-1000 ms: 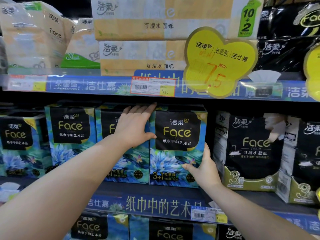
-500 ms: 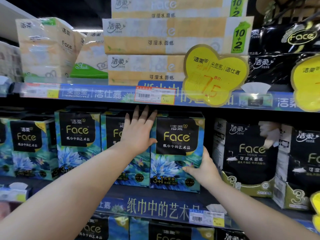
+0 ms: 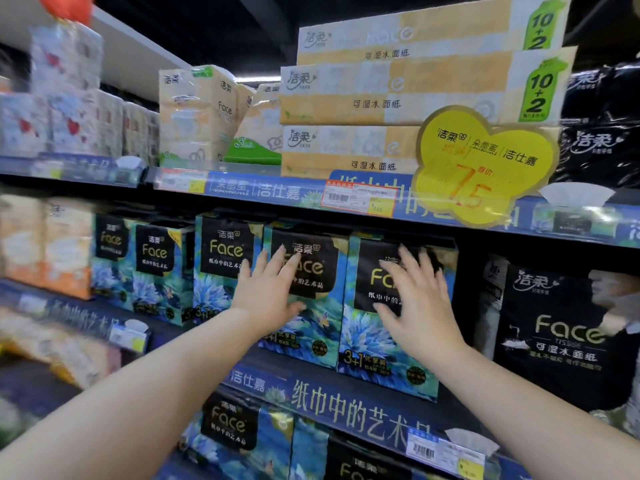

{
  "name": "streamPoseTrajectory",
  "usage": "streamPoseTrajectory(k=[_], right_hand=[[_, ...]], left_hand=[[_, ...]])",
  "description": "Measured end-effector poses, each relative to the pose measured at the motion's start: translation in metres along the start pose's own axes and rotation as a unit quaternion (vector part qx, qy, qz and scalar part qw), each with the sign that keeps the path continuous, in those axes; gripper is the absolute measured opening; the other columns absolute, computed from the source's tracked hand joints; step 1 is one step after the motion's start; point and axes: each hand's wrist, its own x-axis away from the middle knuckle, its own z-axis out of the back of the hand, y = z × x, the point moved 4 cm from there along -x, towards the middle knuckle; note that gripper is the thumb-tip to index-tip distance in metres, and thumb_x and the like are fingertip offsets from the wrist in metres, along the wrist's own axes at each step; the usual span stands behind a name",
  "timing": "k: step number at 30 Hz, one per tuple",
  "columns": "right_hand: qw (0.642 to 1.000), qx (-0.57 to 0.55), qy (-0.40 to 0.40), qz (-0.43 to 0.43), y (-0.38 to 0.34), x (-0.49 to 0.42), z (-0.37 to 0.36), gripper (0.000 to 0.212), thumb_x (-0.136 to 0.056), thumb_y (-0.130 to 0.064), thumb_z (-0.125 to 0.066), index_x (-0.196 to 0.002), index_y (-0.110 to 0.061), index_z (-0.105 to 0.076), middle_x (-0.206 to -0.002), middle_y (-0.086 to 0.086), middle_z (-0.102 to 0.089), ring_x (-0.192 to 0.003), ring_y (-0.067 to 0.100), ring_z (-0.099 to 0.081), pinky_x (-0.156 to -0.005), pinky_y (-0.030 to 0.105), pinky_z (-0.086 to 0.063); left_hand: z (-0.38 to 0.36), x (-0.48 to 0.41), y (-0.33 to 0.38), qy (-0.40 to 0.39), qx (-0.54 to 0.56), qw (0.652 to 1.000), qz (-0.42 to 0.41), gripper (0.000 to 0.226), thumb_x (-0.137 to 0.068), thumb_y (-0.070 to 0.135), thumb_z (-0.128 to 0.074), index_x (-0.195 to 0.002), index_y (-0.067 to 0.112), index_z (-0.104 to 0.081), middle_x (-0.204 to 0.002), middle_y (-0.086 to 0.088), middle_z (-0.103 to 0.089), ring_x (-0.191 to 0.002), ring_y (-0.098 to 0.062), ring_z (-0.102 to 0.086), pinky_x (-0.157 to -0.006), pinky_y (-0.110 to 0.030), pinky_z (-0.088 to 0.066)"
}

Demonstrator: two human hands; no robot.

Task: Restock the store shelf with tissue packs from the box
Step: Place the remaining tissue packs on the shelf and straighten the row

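The middle shelf (image 3: 346,407) of a store rack, seen from the head camera. The left hand (image 3: 268,296) lay flat against the front of a blue tissue pack (image 3: 317,327), fingers straight and spread wide, gripping nothing. The right hand (image 3: 420,306) lay likewise against the neighbouring blue pack (image 3: 363,344) just to its right, fingers splayed; blur hid the fingertips. Both packs stood upright near the shelf's front edge, side by side in a row of matching packs. Black packs (image 3: 561,337) stood to the right. A yellow price sign (image 3: 485,164) hung above, before stacked cream packs (image 3: 381,102).
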Motion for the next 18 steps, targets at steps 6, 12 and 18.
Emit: streamPoseTrajectory(k=[6,12,18], right_hand=[[0.993,-0.002,-0.082,0.09,-0.054,-0.009,-0.031,0.048,-0.096,-0.037,-0.046,-0.142,-0.033,-0.033,-0.159,-0.008,-0.014,-0.148,0.02,0.004,-0.119,0.044,0.008],[0.99,0.01,-0.087,0.108,-0.105,-0.043,-0.059,0.047,-0.096,-0.036,-0.046,-0.142,-0.03,-0.036,-0.159,-0.007,-0.017,-0.149,0.02,0.002,-0.117,0.045,0.008],[0.992,0.048,-0.083,0.08,-0.168,-0.092,-0.095,0.051,-0.096,-0.037,-0.047,-0.144,-0.03,-0.032,-0.159,-0.004,-0.018,-0.148,0.024,-0.004,-0.117,0.049,0.004]], left_hand=[[0.0,0.022,-0.049,-0.041,-0.016,0.998,0.047,0.078,-0.092,0.052,-0.046,-0.151,0.025,-0.002,-0.16,-0.001,-0.003,-0.148,-0.026,-0.002,-0.117,-0.052,-0.003],[0.004,0.005,-0.115,-0.001,-0.002,0.999,0.041,0.081,-0.089,0.056,-0.049,-0.151,0.025,-0.007,-0.16,0.0,-0.01,-0.148,-0.024,-0.005,-0.118,-0.052,-0.004],[0.009,-0.028,-0.178,0.018,-0.011,1.0,-0.021,0.081,-0.089,0.055,-0.049,-0.151,0.025,-0.004,-0.16,-0.001,-0.009,-0.148,-0.026,-0.004,-0.117,-0.052,-0.002]])
